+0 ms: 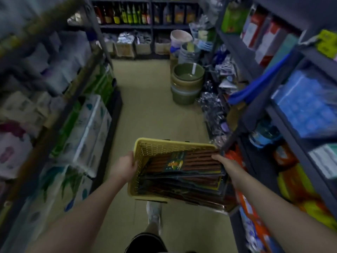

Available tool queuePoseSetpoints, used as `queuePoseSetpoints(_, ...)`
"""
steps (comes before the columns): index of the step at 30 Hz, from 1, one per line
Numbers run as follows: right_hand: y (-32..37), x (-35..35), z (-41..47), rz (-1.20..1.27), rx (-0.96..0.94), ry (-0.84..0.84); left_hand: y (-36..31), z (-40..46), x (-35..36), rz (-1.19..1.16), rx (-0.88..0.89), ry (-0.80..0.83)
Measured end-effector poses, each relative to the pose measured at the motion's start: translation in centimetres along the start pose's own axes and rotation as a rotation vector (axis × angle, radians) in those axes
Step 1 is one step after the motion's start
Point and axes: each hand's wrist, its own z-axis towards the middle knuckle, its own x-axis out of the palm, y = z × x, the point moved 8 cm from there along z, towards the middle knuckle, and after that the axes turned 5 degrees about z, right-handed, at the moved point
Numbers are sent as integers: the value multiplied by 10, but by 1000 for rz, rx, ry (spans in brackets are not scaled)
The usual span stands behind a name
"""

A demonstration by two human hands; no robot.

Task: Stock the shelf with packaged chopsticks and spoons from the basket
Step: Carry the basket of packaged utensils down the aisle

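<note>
A yellow plastic basket [145, 148] is held in front of me over the aisle floor. It is filled with flat packs of dark brown chopsticks [197, 161] with a printed label. My left hand [125, 166] grips the basket's left rim. At the right side my right hand [225, 162] holds the basket, its fingers partly hidden behind the packs. No spoons can be made out. The shelf unit [255, 110] on my right is close to the basket's right corner.
Shelves line both sides of a narrow aisle: wrapped paper goods [87, 128] on the left, boxes and packets on the right. Stacked green and tan tubs [187, 83] stand on the floor ahead right. Bottles [127, 15] fill the far shelf. My shoe [154, 214] is below the basket.
</note>
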Motion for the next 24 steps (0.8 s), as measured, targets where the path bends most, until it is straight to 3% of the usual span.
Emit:
queuePoseSetpoints(11,240,123,202,29,14,61,-11,330,-126,172,3,13)
queuePoseSetpoints(24,549,204,474,12,-68,78,-62,702,-227,110,-30,-22)
